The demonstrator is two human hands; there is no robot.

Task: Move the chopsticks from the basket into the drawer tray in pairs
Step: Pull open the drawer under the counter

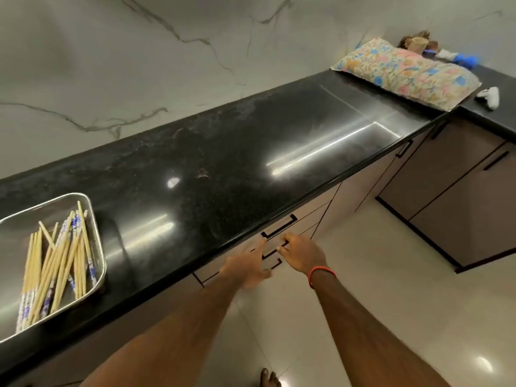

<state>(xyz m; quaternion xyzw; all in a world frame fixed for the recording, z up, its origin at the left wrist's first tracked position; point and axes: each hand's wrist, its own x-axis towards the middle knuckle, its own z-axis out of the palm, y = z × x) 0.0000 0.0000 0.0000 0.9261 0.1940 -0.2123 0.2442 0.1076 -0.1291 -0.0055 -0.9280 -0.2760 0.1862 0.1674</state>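
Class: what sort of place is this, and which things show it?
Most likely a home kitchen: a black countertop over handled drawers, a marble-look wall, and a metal tray of chopsticks.

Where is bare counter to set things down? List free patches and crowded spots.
Free: the long black counter between the metal tray on the left and the floral pillow far right. Crowded: the tray, full of chopsticks; the corner clutter behind the pillow; the drawer handles, where left hand and right hand reach.
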